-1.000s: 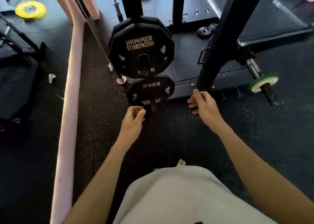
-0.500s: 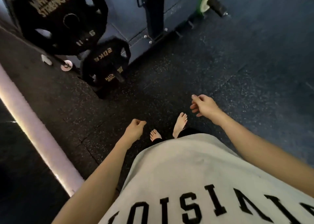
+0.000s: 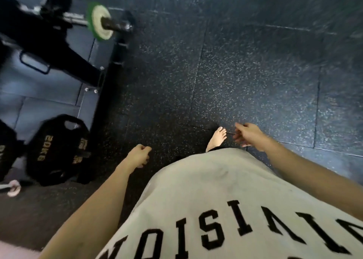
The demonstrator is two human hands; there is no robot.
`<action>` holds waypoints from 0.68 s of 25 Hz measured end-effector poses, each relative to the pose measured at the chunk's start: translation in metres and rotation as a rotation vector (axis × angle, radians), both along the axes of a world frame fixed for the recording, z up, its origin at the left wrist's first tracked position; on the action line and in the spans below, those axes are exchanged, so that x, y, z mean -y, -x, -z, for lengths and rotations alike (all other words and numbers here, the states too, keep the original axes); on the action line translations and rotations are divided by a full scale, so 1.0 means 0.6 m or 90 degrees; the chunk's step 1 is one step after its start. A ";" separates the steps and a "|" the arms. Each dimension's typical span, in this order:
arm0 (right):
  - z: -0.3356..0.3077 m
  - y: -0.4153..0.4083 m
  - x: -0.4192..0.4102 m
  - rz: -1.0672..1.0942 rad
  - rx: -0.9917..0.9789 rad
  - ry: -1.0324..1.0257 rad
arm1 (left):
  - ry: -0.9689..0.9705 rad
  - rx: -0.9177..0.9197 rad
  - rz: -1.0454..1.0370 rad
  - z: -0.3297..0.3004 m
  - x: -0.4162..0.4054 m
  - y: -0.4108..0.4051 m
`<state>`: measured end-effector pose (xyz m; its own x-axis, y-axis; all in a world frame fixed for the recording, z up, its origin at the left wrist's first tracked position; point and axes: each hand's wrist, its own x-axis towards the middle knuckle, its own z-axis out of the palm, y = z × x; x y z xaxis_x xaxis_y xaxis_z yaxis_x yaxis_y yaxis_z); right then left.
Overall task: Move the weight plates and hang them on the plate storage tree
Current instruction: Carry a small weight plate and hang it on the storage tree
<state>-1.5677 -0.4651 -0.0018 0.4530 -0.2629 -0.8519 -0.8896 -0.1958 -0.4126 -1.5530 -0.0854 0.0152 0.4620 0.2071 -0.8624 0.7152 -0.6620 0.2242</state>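
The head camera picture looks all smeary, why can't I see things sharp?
In the head view, motion blur streaks the dark speckled rubber floor towards the top right, smears the green-rimmed plate on the barbell and softens the gold lettering on the black 20 kg plate; the grey shirt with black letters near the lens looks sharper.

The rubber gym floor [image 3: 245,78] was dark grey-black, speckled with pale flecks. A black weight plate [image 3: 57,150] near the floor's left edge bore gold "20KG" lettering. A round plate [image 3: 99,20] on the barbell was green-rimmed with a whitish face. The loose shirt [image 3: 206,190] was light grey with black block letters.
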 end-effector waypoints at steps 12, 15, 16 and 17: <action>0.013 -0.193 0.344 0.073 -0.050 -0.028 | -0.019 0.018 0.104 0.003 0.360 -0.349; 0.025 -0.274 0.381 0.062 -0.061 -0.027 | -0.011 -0.027 0.101 0.027 0.394 -0.416; 0.028 -0.309 0.394 0.067 -0.063 -0.027 | -0.013 -0.041 0.103 0.031 0.411 -0.446; 0.029 -0.346 0.409 0.072 -0.064 -0.027 | -0.014 -0.056 0.116 0.035 0.428 -0.482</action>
<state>-1.3600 -0.7103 -0.0193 0.3343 -0.2700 -0.9029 -0.9423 -0.0769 -0.3259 -1.2637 -0.3422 -0.0057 0.4165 0.1462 -0.8973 0.5999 -0.7858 0.1504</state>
